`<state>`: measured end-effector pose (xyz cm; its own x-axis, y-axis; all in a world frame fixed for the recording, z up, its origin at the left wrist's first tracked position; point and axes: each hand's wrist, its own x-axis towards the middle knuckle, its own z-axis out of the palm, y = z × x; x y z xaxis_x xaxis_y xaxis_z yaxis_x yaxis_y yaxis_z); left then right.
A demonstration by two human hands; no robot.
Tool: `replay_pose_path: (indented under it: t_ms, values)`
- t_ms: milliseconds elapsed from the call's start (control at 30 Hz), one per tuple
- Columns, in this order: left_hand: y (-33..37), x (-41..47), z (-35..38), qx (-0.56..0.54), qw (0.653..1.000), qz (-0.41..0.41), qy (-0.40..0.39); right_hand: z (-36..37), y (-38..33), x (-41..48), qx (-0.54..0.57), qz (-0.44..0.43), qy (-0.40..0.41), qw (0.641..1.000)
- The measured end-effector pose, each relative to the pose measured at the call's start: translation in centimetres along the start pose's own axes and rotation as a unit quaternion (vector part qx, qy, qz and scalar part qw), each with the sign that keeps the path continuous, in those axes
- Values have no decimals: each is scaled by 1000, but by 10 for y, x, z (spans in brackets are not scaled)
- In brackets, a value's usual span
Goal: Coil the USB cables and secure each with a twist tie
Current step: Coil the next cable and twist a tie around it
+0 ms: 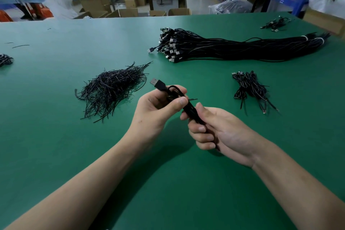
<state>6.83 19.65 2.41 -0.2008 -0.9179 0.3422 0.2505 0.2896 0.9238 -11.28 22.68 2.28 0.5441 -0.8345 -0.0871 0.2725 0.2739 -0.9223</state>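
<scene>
A coiled black USB cable (190, 108) is held above the green table (56, 136) between both hands. My left hand (158, 106) pinches its upper end, where the USB plug (157, 84) sticks out to the upper left. My right hand (216, 130) grips the lower part of the coil with curled fingers. A thin black twist tie (192, 99) pokes out sideways by my left thumb. A heap of loose twist ties (112, 89) lies to the left. A big bundle of uncoiled USB cables (233, 46) lies further back.
A small pile of coiled cables (250, 87) lies to the right of my hands. More cables (276, 23) lie at the far right corner, and another small bunch (5, 59) at the left edge. Cardboard boxes and shelving stand beyond the table.
</scene>
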Motion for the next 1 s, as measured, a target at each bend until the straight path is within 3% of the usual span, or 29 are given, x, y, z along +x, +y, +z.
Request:
replay_pose_path:
  t_ms: [167, 433, 833, 1000]
  values:
    - [-4, 0, 0, -16, 999, -5, -30, 3, -1, 0, -52, -17, 16, 998]
    - [-4, -2, 0, -25, 999, -13, -44, 2, 0, 1, -30, -17, 12, 999]
    - [-5, -10, 11, 65, 995, -25, 69, 8, 4, 5, -103, -78, 90, 988]
    - [-4, -11, 13, 57, 996, -38, 62, 9, 4, 5, -130, -102, 112, 980]
